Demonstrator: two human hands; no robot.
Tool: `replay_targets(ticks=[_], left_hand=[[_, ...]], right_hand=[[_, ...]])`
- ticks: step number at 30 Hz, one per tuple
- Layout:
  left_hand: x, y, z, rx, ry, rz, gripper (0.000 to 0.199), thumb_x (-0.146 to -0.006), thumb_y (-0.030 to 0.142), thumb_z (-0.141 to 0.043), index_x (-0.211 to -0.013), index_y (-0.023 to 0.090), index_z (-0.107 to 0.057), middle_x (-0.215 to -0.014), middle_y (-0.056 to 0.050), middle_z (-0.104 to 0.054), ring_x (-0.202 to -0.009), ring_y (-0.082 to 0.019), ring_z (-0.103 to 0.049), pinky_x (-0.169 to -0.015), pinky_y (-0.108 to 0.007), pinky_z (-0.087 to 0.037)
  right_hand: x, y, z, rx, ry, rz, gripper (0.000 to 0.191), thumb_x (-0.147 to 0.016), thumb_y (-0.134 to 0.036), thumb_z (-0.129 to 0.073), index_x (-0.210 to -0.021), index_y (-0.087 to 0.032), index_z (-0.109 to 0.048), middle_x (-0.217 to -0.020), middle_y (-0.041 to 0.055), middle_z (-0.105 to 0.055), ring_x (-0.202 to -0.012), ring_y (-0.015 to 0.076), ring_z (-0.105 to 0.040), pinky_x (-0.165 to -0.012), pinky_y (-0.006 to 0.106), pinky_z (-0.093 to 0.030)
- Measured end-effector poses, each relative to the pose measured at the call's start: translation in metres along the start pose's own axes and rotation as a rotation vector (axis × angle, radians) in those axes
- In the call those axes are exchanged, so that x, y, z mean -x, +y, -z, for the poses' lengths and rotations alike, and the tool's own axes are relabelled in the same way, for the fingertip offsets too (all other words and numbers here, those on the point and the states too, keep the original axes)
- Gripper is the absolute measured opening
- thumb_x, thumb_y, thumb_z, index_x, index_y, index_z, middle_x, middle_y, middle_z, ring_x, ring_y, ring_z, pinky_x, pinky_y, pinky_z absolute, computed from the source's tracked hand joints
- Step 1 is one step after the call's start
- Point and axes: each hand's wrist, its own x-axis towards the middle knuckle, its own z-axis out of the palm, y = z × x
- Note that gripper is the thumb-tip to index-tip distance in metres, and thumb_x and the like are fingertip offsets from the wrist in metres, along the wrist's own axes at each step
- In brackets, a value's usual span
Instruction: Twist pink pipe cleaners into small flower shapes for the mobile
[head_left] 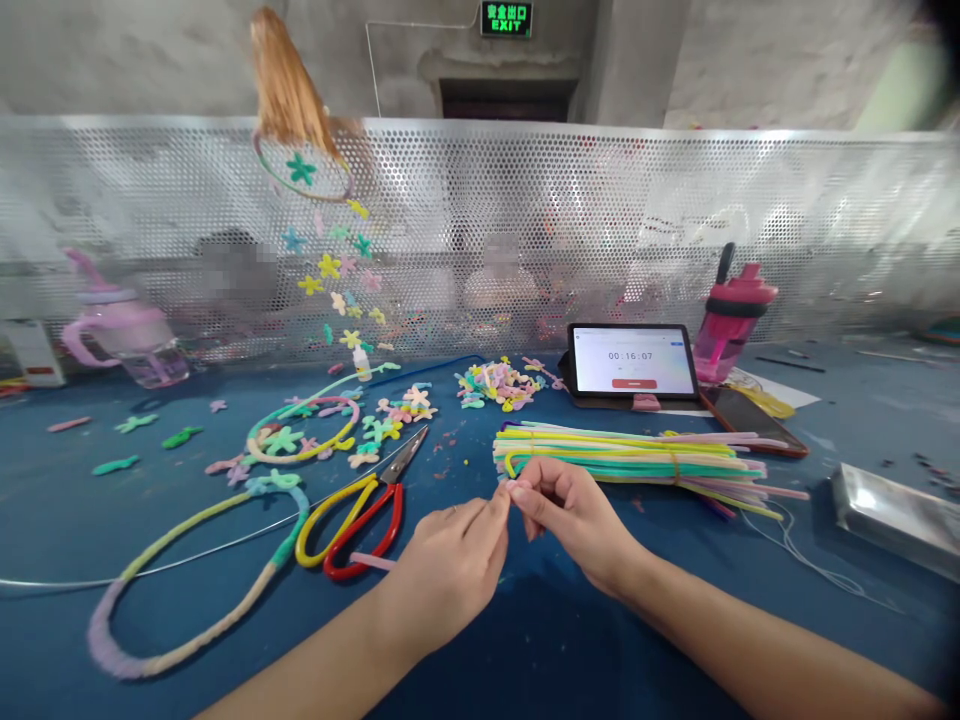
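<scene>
My left hand (459,560) and my right hand (564,510) meet at the fingertips over the front middle of the table. Both are closed in a pinch on a pink fuzzy stem. Its pink end (373,562) sticks out to the left of my left hand; the part between the fingertips is mostly hidden. Just behind my right hand lies a bundle of pastel fuzzy stems (622,458). Scissors with one red and one yellow handle (386,515) lie left of my left hand, their blades pointing back and right.
Fuzzy rings (202,640) and small flower shapes (375,430) lie at left, with a flower pile (499,385) behind. A tablet (634,360), pink bottle (731,325), phone (754,420) and metal box (896,515) are right. A flower mobile (300,170) hangs at back left.
</scene>
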Motion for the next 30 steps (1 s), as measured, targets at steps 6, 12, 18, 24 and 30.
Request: replay_targets(ticks=[6, 12, 18, 24, 30], left_hand=[[0.001, 0.0, -0.003, 0.137, -0.088, 0.109, 0.032, -0.089, 0.011, -0.038, -0.119, 0.008, -0.049, -0.073, -0.008, -0.067, -0.058, -0.018, -0.065, -0.05, -0.026, -0.052], [-0.01, 0.005, 0.004, 0.775, -0.188, 0.607, 0.024, -0.091, 0.019, -0.041, -0.111, 0.015, -0.053, -0.077, -0.004, -0.068, -0.063, -0.012, -0.067, -0.06, -0.018, -0.055], [-0.009, 0.008, 0.004, 0.85, -0.199, 0.651, 0.021, -0.09, 0.021, -0.043, -0.109, 0.017, -0.05, -0.077, -0.003, -0.068, -0.062, -0.013, -0.067, -0.06, -0.02, -0.055], [-0.008, 0.008, 0.003, 0.835, -0.239, 0.641, 0.013, -0.089, 0.02, -0.043, -0.1, 0.019, -0.049, -0.075, -0.002, -0.067, -0.062, -0.014, -0.067, -0.056, -0.018, -0.052], [-0.012, 0.006, 0.007, 0.849, -0.25, 0.653, 0.011, -0.089, 0.021, -0.042, -0.095, 0.018, -0.05, -0.072, -0.002, -0.066, -0.06, -0.014, -0.066, -0.056, -0.019, -0.052]], right_hand=[[-0.001, 0.001, 0.0, 0.001, 0.044, 0.025, 0.03, -0.08, -0.042, -0.06, -0.069, -0.016, -0.049, -0.051, -0.0044, -0.05, -0.048, 0.008, -0.045, -0.051, 0.021, -0.036], [-0.003, 0.002, 0.001, -0.036, 0.032, 0.046, 0.026, -0.081, -0.036, -0.061, -0.071, -0.017, -0.045, -0.054, -0.0058, -0.049, -0.05, 0.0074, -0.045, -0.052, 0.021, -0.036], [-0.002, 0.002, 0.001, -0.088, -0.007, 0.02, 0.027, -0.08, -0.035, -0.062, -0.071, -0.016, -0.046, -0.054, -0.0051, -0.051, -0.049, 0.0074, -0.046, -0.05, 0.02, -0.036], [-0.004, 0.0, 0.001, -0.104, -0.019, -0.011, 0.029, -0.078, -0.038, -0.063, -0.068, -0.016, -0.046, -0.054, -0.0049, -0.051, -0.047, 0.0071, -0.047, -0.048, 0.02, -0.037], [-0.003, 0.0, 0.001, -0.028, -0.013, 0.02, 0.028, -0.08, -0.037, -0.062, -0.068, -0.016, -0.046, -0.052, -0.0055, -0.049, -0.048, 0.0072, -0.047, -0.049, 0.02, -0.036]])
